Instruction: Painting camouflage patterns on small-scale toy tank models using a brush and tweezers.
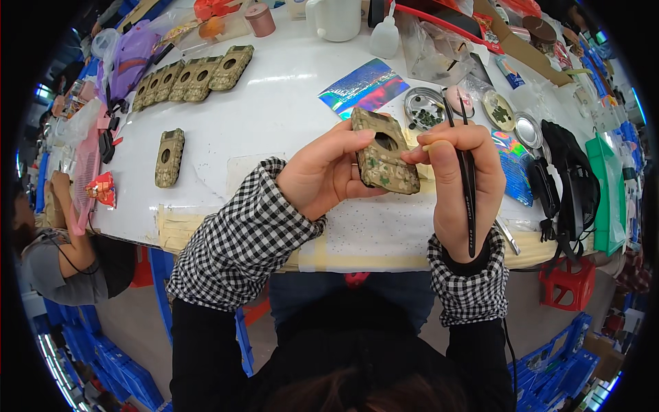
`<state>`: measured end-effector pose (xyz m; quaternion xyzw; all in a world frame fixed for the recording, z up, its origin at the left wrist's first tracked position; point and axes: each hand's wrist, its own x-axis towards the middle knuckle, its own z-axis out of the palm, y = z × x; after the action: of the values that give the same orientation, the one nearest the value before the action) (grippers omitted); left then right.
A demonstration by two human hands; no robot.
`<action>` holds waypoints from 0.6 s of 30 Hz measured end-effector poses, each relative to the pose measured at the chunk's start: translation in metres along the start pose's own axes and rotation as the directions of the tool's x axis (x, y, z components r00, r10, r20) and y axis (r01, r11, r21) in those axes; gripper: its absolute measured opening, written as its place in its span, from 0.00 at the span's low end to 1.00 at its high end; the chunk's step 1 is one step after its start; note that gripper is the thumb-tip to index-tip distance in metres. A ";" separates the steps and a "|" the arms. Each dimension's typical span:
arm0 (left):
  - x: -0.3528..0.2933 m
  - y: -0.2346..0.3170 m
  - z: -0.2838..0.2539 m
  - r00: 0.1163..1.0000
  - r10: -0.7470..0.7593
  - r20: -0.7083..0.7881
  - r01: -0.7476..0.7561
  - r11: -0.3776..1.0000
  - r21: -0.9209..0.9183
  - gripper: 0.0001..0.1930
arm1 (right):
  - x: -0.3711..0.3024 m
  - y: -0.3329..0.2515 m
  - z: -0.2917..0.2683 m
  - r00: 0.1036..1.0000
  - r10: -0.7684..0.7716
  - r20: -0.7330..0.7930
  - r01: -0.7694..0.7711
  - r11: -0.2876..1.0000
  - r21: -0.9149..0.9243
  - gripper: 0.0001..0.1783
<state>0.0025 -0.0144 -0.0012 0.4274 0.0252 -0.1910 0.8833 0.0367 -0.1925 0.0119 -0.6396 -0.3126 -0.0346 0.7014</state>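
Observation:
My left hand (319, 165) is closed round a camouflage toy tank hull (388, 161) with a round hole in its top, held tilted above the table. At its right side, my right hand (456, 178) holds black tweezers (469, 199), their tips pointing away from me. The thumb and forefinger of that hand also pinch a small pale thing near the hull, too small to name. A matching hull (169, 158) lies alone on the table to the left. Several more hulls (195, 79) form a row at the far left.
Beyond my right hand are a round metal dish (424, 108) with small dark green parts, a tin (499, 111) and shiny holographic sheets (364, 86). A white squeeze bottle (385, 36) and white jug (334, 19) stand at the back. A co-worker's arm (68, 213) shows at left.

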 end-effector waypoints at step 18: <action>0.000 0.006 -0.011 0.992 0.116 -0.059 -0.124 0.979 -0.162 0.25 | -0.003 0.022 -0.028 0.956 -0.285 0.061 0.237 0.637 -0.734 0.08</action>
<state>0.0066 -0.0026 -0.0034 0.3581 0.0371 -0.1240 0.9247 0.0550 -0.2149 -0.0085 -0.8133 -0.3401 -0.2771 0.3822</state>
